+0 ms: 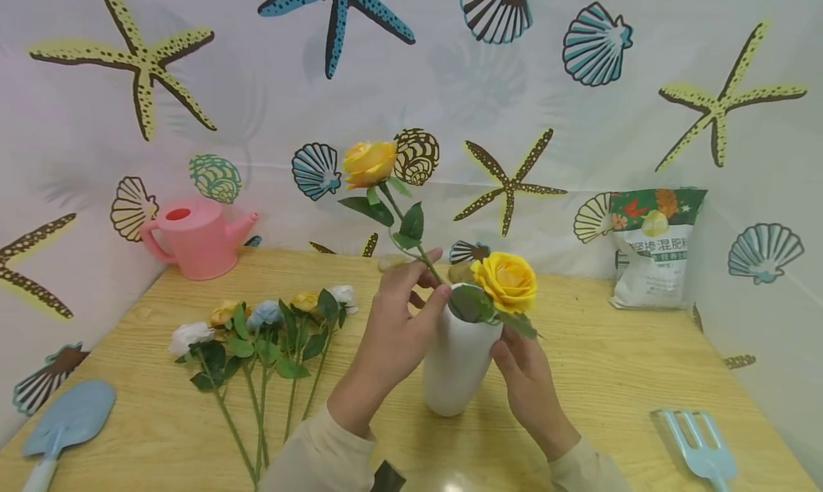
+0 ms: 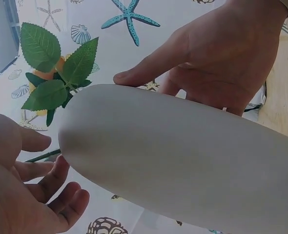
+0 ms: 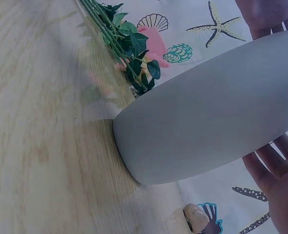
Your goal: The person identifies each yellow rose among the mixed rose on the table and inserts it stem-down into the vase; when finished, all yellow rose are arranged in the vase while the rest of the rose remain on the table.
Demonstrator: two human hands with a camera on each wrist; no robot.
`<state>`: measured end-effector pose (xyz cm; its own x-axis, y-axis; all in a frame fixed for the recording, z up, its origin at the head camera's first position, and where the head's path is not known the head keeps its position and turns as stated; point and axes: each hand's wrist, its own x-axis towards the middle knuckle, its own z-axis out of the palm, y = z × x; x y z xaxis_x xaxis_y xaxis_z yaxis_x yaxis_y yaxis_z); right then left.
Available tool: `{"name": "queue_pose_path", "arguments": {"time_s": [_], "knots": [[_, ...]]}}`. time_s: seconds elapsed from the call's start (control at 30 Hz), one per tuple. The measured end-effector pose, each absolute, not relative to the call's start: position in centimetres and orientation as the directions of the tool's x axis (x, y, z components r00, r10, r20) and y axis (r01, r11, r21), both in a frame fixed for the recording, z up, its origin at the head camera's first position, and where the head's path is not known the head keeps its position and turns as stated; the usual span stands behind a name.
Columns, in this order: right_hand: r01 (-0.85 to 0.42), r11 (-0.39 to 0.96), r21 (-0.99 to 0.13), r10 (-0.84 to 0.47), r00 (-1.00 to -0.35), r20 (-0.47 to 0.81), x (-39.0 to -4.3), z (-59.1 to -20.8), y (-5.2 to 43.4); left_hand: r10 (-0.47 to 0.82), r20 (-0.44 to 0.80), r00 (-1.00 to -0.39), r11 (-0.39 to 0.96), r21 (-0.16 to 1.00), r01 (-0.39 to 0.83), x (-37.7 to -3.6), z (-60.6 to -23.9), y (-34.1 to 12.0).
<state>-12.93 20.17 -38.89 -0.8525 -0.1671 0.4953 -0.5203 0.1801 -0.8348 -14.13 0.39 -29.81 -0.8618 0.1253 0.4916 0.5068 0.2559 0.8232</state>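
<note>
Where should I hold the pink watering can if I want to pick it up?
Take the pink watering can by its looped handle, on its left side in the head view. It curves out from the body, so fingers can probably curl through it. Come in from that side, since the spout sticks out to the right and the wall sits close behind.

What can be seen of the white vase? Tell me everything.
The vase is plain matt white, tall and rounded, narrowing toward the base, and looks ceramic. It stands upright on the wooden table, near the middle. Two yellow roses stand in its mouth: one low at the rim, one tall and leaning left. The left hand pinches the tall stem at the rim; the right hand rests against the vase's right side.
</note>
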Motion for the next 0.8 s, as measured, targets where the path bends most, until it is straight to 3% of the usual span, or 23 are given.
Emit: {"name": "queue_pose_path", "arguments": {"time_s": [0.33,0.57,0.8], "knots": [[-0.524,0.184,-0.831,-0.169,-0.850,0.499,-12.9,-38.9,20.2,0.024,0.452,-0.891,0.067,0.889,0.453,-14.6,-29.4,-0.5],[-0.516,0.167,-0.840,-0.166,-0.855,0.492,-12.8,-38.7,20.2,-0.142,0.519,-0.843,-0.063,0.845,0.531,-14.4,-29.5,0.1],[-0.511,0.138,-0.848,-0.165,-0.857,0.489,-12.8,-38.7,20.2,-0.184,0.599,-0.780,-0.038,0.788,0.614,-14.2,-30.0,1.1]]}}
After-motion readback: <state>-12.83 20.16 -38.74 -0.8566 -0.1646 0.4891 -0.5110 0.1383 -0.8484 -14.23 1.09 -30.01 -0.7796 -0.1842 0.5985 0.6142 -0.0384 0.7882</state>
